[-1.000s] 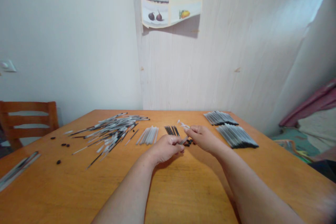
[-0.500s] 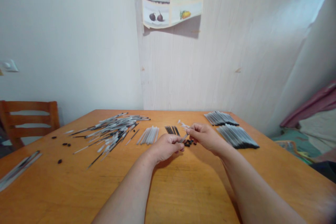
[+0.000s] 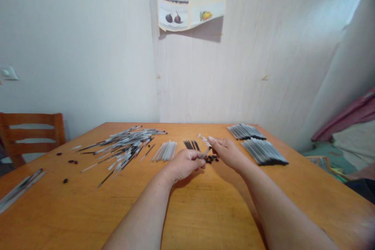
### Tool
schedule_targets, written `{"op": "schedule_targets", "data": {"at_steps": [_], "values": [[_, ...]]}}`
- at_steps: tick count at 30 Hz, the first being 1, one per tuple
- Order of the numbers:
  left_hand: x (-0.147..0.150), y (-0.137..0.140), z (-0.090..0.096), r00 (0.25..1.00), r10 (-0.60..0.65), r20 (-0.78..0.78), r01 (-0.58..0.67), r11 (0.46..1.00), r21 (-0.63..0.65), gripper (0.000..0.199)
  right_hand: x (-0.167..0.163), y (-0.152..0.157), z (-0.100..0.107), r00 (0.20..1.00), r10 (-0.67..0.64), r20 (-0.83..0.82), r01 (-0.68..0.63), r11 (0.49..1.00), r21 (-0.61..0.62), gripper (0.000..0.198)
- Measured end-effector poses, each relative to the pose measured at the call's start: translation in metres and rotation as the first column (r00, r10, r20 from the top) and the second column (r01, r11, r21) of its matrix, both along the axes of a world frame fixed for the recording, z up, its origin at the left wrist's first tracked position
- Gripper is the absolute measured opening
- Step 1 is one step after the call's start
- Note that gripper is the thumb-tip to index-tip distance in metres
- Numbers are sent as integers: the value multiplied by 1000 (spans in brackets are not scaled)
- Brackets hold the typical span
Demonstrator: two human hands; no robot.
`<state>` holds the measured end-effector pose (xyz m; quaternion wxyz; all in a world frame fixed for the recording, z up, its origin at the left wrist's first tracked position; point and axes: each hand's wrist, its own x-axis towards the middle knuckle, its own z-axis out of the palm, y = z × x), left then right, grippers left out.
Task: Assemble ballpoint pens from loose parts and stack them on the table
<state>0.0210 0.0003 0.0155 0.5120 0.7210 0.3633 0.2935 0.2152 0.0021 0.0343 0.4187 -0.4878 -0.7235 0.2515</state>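
Note:
My left hand [image 3: 189, 163] is closed around a translucent pen barrel [image 3: 206, 152], which slants up to the right. At the barrel's upper end, the fingers of my right hand [image 3: 224, 151] are pinched; any small part between them is too small to make out. Beneath and beside the fingers lie several black pen plugs [image 3: 211, 159]. Just beyond them are small white pen tips [image 3: 204, 140] and a row of dark refills [image 3: 191, 145]. Left of my left hand is a row of clear pen barrels [image 3: 165, 151].
A loose heap of pen parts [image 3: 125, 142] spreads over the left of the wooden table [image 3: 202, 218]. Two stacks of pens with black ends [image 3: 265, 152] lie at the right. Scattered black plugs [image 3: 65, 181] and a clear packet [image 3: 22, 189] are at far left, near a chair [image 3: 35, 133].
My right hand has shifted slightly at the barrel's upper end, its thumb now higher. The left hand keeps its hold on the barrel. The view has moved very slightly.

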Motion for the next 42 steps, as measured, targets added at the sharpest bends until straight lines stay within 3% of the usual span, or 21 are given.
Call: {"op": "schedule_targets", "data": {"at_steps": [4, 7, 12, 16, 19, 26, 34, 37, 42], "values": [[-1, -4, 7, 999, 31, 19, -30, 998, -48, 31, 2, -7, 7, 972, 102, -211, -133, 982, -135, 38], [0, -5, 8, 999, 28, 24, -27, 998, -57, 29, 4, -8, 7, 956, 138, -260, -184, 969, -163, 31], [0, -2, 2, 1000, 19, 13, -19, 1000, -10, 25, 0, -5, 1, 978, 50, -202, -69, 994, -88, 37], [1, -1, -1, 999, 23, 38, -21, 999, -47, 25, -6, 1, -4, 994, -47, -102, 49, 999, 15, 44], [0, -2, 2, 997, 38, 72, -33, 997, -75, 30, -9, 0, -5, 990, -85, -114, 89, 996, 25, 44], [-3, -1, 6, 991, 5, 136, 11, 993, -122, 37, -7, -6, 2, 897, 119, -425, -199, 968, -150, 31], [-5, -6, 8, 979, 11, 202, 35, 974, -223, 56, -6, -1, 0, 812, 57, -580, -204, 960, -192, 33], [-3, -6, 7, 986, 32, 164, -2, 984, -179, 48, -10, -2, -1, 824, 27, -565, -180, 960, -217, 36], [3, -3, 3, 978, 171, 120, -166, 985, -46, 35, -20, -3, -4, 826, -45, -561, -113, 963, -244, 40]]}}
